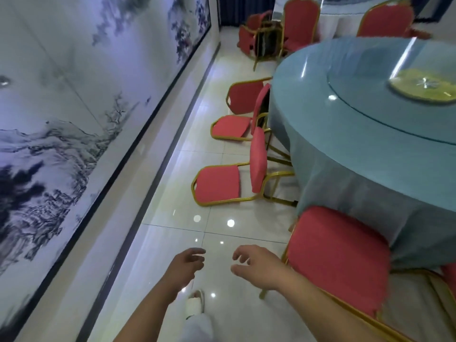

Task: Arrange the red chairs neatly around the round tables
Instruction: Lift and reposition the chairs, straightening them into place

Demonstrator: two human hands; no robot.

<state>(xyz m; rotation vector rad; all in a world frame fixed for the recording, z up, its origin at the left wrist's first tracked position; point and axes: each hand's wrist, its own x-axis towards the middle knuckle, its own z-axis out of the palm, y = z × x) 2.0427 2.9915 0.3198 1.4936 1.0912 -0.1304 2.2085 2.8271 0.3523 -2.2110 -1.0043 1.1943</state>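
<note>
hands hang empty at the lower centre of the frame. our left hand [188, 264] and our right hand [255, 264] are a little apart, fingers loosely curled, gripping nothing, above the glossy pale tiled floor [172, 193]. below them a foot in a white slipper [196, 301] shows.

just right of the right hand, at the lower right, is the nearest red padded chair with a gold metal frame [338, 257]. it seems upright and close against the skirt of the round table in a teal cloth [345, 149], so we judge that one placed.

up the middle of the frame, three more red chairs lie tipped on the floor beside the table, legs towards the cloth: the closest tipped chair [217, 185], the middle tipped chair [230, 128] and the far tipped chair [244, 96]. each has to be stood up and turned in.

at the top centre a jumble of red chairs [259, 33] leans together, unsorted, and two upright red chairs [299, 23] stand at the table's far edge. we reckon most of the work is left.

the chairs look light: thin tubular frames, flat cushions on seat and back. a blue ink landscape mural [74, 107] fills the left.
</note>
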